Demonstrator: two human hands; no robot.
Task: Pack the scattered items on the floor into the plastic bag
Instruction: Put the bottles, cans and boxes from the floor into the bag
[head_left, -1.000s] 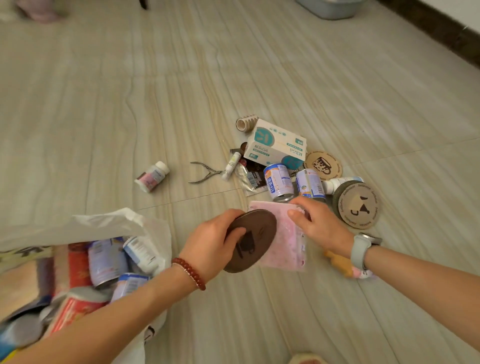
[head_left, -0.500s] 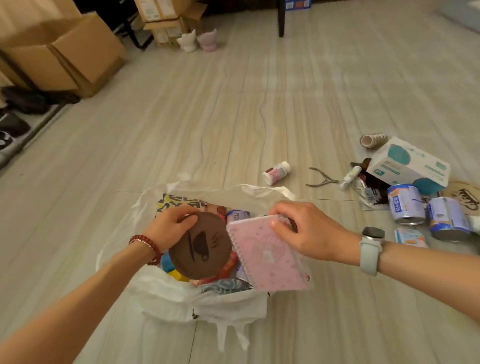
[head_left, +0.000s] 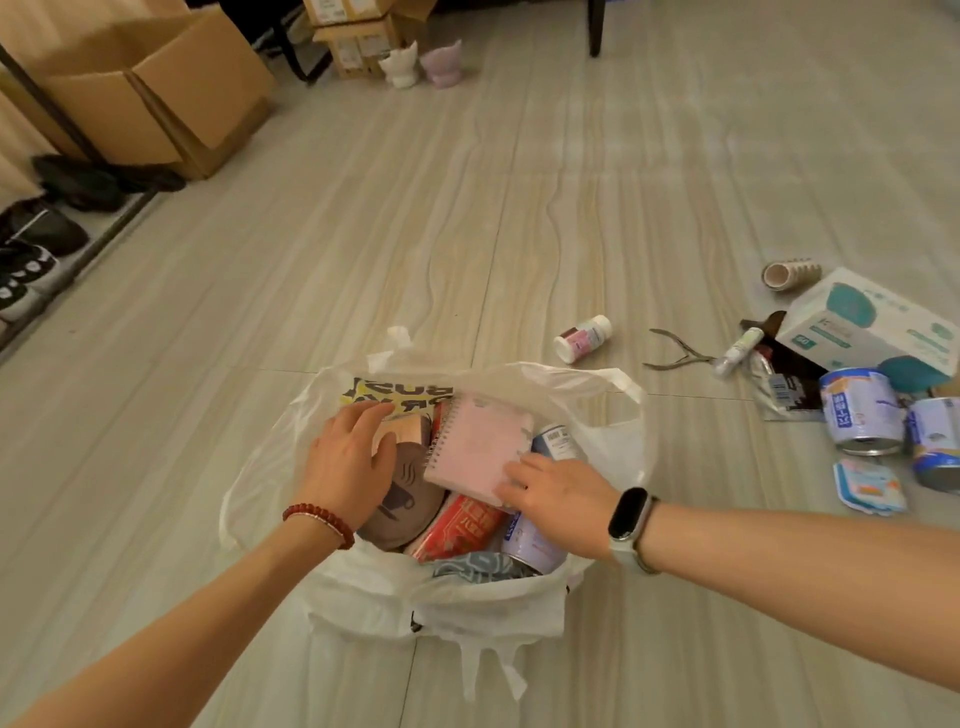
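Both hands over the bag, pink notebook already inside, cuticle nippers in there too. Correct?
Not quite. The head view shows the nippers lying on the floor to the right of the bag, between the small white bottle and the pile of cans. The rest holds: left hand and right hand are over the bag, and the pink notebook is inside.
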